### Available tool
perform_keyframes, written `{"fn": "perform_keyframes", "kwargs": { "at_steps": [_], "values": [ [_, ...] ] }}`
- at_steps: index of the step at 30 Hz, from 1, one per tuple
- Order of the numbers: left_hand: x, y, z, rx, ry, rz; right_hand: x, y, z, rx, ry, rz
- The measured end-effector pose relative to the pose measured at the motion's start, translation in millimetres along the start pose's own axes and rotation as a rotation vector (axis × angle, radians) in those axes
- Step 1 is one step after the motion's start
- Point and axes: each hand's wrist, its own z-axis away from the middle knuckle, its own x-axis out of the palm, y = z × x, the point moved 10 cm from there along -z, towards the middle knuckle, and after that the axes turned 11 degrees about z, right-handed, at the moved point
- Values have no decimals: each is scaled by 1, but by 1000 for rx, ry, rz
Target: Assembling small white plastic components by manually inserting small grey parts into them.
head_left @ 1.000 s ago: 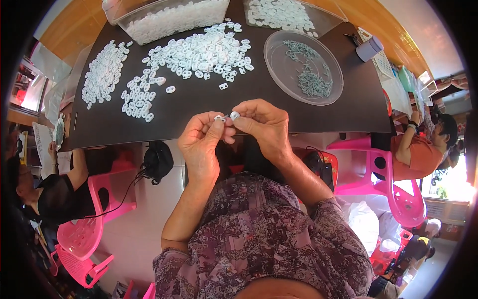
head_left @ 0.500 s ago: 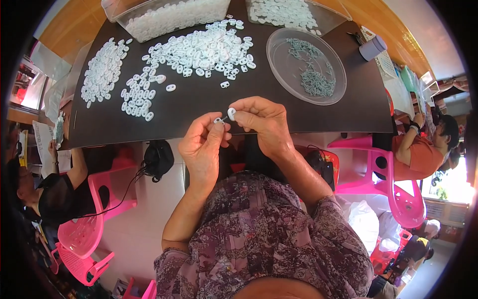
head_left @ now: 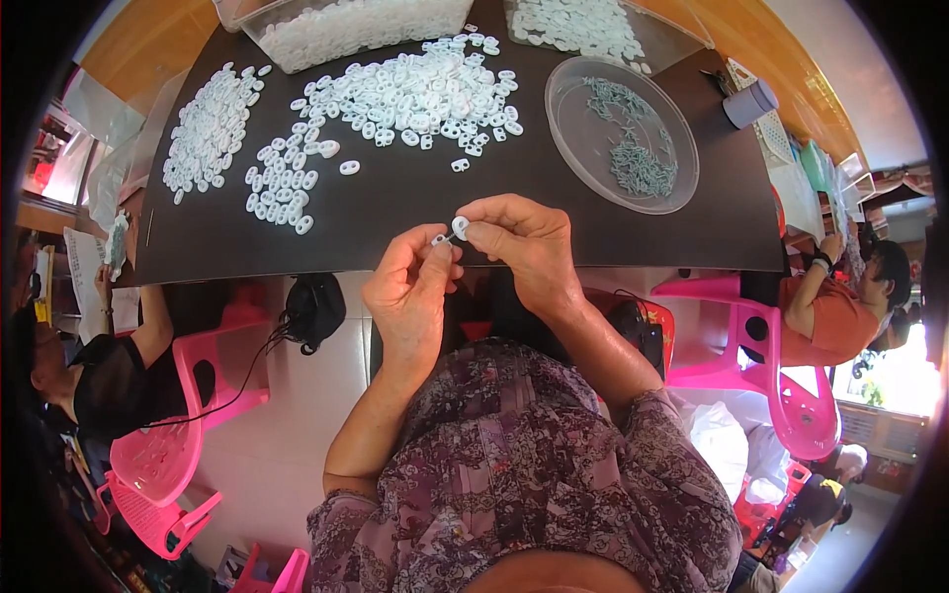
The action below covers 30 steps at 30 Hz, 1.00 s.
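Over the table's near edge, my left hand [head_left: 407, 301] pinches a small white plastic piece [head_left: 440, 240] between thumb and fingers. My right hand [head_left: 532, 252] grips a white oval plastic piece [head_left: 461, 227] with two holes, thumb against the index finger. A thin grey pin [head_left: 450, 236] bridges the short space between the two pieces. Beyond my hands lies a large heap of similar white two-holed pieces [head_left: 420, 94], with a smaller cluster [head_left: 282, 183] to its left. A round clear tray [head_left: 573, 148] at the right holds many grey-green pins [head_left: 643, 168].
Another pile of white pieces [head_left: 208, 133] is at the far left. Two clear bins [head_left: 297, 54] of white parts stand along the back. A grey-lidded container [head_left: 749, 104] is at the right. People sit at both sides, near pink plastic chairs [head_left: 736, 341].
My left hand has moved slightly right, bringing its piece closer to the one in my right hand. Less of the pin shows between them. The table view has shifted a little.
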Motion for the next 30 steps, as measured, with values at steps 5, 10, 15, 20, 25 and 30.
{"fn": "perform_keyframes", "kwargs": {
  "at_steps": [5,10,15,20,25,30],
  "values": [
    [-2,0,2,40,-2,-121,3,2,-1,-42,0,55],
    [-4,-1,1,50,-4,-155,4,-5,1,-103,20,192],
    [-2,-1,-1,42,-27,-114,5,-9,2,-156,37,270],
    [-3,-2,-3,47,-27,-87,8,-16,2,-206,48,315],
    [-3,-5,-5,27,-49,-45,15,-15,3,-215,16,354],
    [-4,-5,-6,43,-47,-4,15,-16,1,-239,13,404]
  ]
}}
